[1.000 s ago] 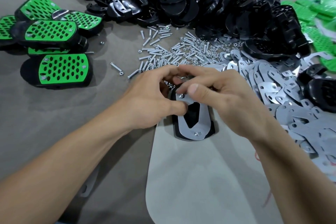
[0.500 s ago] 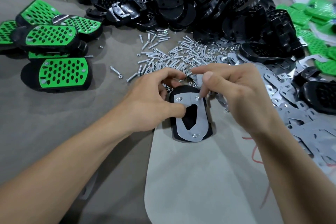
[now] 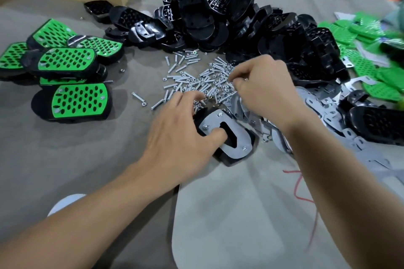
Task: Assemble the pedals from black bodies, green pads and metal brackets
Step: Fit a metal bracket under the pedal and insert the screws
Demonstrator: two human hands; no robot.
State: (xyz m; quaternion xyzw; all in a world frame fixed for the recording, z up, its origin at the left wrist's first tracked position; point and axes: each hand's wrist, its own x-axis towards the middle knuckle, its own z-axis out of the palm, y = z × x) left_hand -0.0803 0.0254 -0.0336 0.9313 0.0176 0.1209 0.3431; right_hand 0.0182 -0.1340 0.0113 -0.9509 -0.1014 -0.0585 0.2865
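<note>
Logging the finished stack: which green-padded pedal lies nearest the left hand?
The frontmost pedal, lying alone in front of the overlapping others; the left hand is to its right.

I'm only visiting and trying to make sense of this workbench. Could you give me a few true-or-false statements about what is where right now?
1. The finished pedals with green tops lie at the left. True.
2. The right hand rests on the metal bracket. False: it reaches into the loose screws; the left hand presses the bracket with its thumb.
3. The pedal in work lies green side up. False: its bracket side faces up.
4. Loose green pads are heaped at the far right. True.
5. The black bodies are piled beyond the screws. True.
</note>
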